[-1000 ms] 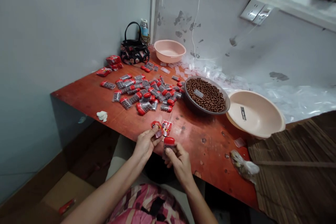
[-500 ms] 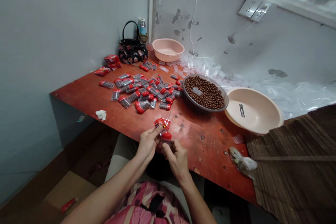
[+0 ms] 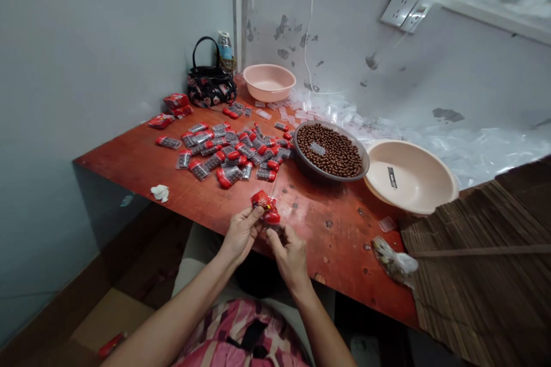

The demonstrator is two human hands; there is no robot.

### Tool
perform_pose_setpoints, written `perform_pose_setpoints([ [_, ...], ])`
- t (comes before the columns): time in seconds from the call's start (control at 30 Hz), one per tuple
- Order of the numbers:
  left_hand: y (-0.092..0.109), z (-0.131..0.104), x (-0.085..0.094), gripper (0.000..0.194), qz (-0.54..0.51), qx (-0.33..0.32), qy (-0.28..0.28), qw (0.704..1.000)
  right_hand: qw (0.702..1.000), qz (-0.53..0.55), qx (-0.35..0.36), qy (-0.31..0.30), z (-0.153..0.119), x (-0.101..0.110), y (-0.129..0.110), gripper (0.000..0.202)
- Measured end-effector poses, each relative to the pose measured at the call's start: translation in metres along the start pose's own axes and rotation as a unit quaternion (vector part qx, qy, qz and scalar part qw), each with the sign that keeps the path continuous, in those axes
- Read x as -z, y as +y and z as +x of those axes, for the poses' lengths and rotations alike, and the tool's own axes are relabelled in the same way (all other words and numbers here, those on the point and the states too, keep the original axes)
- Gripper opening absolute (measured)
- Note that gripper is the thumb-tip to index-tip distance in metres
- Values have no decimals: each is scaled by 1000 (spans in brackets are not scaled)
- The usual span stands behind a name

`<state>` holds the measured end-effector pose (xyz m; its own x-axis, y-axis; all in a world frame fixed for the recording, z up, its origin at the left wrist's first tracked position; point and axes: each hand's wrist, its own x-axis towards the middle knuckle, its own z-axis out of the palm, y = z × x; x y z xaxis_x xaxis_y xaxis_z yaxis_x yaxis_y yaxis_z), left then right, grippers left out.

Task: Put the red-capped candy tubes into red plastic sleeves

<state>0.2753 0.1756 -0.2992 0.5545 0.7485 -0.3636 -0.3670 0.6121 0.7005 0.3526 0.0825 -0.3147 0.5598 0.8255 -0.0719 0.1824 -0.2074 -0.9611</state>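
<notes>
My left hand (image 3: 241, 231) pinches a red printed wrapper (image 3: 260, 199) above the table's front edge. In my right hand (image 3: 290, 252) is a small clear plastic box with a red cap (image 3: 272, 217), gripped between thumb and fingers. The cap end meets the wrapper; the box's lower part is mostly hidden by my fingers. Farther back lies a pile of similar red-capped clear boxes (image 3: 232, 152) with dark contents. To the right of the pile, a grey bowl (image 3: 365, 163) holds many brown balls (image 3: 331, 152), with a small clear box (image 3: 317, 148) on top of them.
A cream basin (image 3: 424, 198) stands right of the bowl, a pink basin (image 3: 269, 92) behind. Clear plastic pieces (image 3: 482, 152) heap along the wall. Stacked cardboard (image 3: 482, 264) covers the right side. A floral handbag (image 3: 210, 86), red packets (image 3: 176, 102) and crumpled tissue (image 3: 160, 192) lie left.
The red wrapper has come up, its printed face now showing more, and it sits closer around the red cap. The whole view has shifted slightly, moving the scene a little left.
</notes>
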Motion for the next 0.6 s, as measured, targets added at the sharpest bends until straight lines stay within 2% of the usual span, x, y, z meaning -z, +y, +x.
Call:
perform_pose_setpoints([
  [0.17,-4,1,0,18,45,25,6,999,999,35,-8,-27,0,-2,0,21],
  [0.3,-4,2,1,17,58,21,-1,998,1000,3,12,11,0,-2,-2,19],
  [0.33,-3,1,1,16,63,21,-5,998,1000,16,10,6,1,-1,-2,18],
  [0.4,0,0,1,14,76,32,-23,996,995,91,-20,-41,3,0,0,18],
  [0.5,5,-2,1,16,100,69,-54,991,965,221,-83,-114,6,0,5,20],
  [0.53,6,-2,1,18,108,77,-58,989,961,236,-91,-115,7,0,6,21],
  [0.6,8,0,0,19,122,78,-49,988,974,199,-68,-80,6,1,5,20],
])
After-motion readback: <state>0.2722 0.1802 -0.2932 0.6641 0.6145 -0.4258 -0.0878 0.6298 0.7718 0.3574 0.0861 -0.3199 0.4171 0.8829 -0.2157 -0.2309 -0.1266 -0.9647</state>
